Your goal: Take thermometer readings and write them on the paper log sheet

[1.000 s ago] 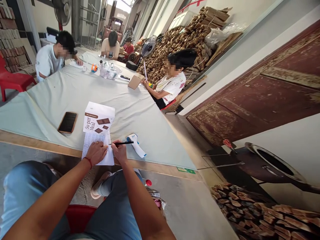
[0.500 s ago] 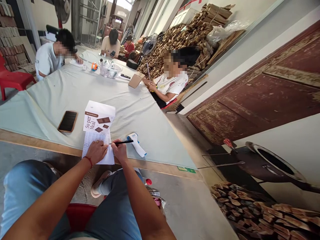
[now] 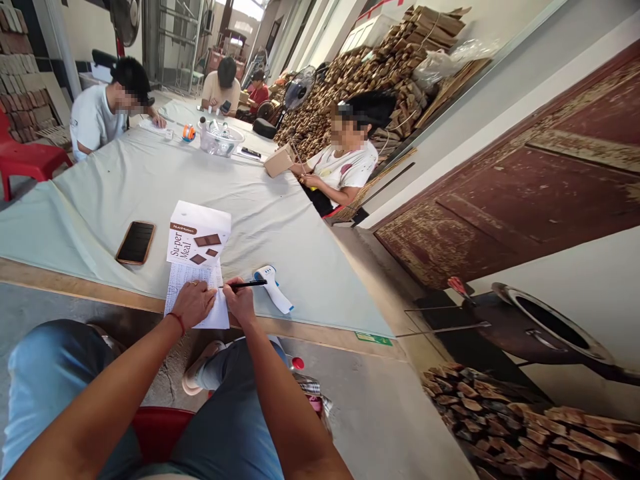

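A: Item one, black pen (image 3: 250,284); location and holder?

B: Over the right part of the written page (image 3: 219,315), at the table's near edge; gripped in the right hand (image 3: 241,305), fingers closed about the lower barrel; the far end points toward a white-and-blue handheld device (image 3: 274,290), lying on the cloth (image 3: 305,247).

A: Handling?

B: Light and rigid, by its look; slim barrel, probably smooth, apt to roll if laid down; best held low, close to the point; the point itself is too small to make out.

A: Item two, the page?

B: Thin and limp, I judge; easily creased or torn; best taken by a bare margin or corner, as the ink may smear; above it, a printed leaf (image 3: 199,235) marked "Super Meal", perhaps stiffer; whether the two are joined, I cannot tell.

A: Left hand (image 3: 194,303)?

B: Palm down on the page; fingers extended, grasping nothing visible; red band (image 3: 179,324) at the wrist.

A: Adjacent stock?

B: One phone (image 3: 135,243); flat, left of the printed leaf.
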`<state>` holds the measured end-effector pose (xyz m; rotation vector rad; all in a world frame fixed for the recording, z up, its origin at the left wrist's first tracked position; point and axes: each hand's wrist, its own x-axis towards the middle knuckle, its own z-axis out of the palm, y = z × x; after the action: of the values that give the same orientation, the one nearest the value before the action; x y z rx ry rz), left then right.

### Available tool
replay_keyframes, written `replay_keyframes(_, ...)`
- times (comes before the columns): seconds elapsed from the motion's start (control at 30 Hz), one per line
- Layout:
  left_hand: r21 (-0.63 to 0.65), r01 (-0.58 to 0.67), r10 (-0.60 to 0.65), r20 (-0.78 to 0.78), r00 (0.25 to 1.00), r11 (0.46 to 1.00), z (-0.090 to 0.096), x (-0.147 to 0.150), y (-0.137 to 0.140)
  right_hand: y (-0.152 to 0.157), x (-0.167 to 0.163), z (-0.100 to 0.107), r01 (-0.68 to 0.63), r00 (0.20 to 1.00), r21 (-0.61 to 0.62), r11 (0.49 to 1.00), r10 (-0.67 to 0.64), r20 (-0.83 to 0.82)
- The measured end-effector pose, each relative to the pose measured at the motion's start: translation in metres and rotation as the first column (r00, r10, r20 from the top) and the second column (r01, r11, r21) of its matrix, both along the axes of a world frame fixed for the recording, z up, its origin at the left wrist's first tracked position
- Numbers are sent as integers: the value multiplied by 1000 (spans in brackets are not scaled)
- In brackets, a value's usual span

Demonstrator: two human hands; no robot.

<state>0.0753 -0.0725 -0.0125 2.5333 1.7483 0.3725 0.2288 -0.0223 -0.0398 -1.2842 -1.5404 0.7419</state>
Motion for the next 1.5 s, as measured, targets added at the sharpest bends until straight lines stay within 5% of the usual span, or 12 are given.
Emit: replay_keyframes(1.5, 4, -1, 1, 52, 999, 1000, 2, 1, -1, -1, 2, 3, 31, 999, -30, 999, -31, -10)
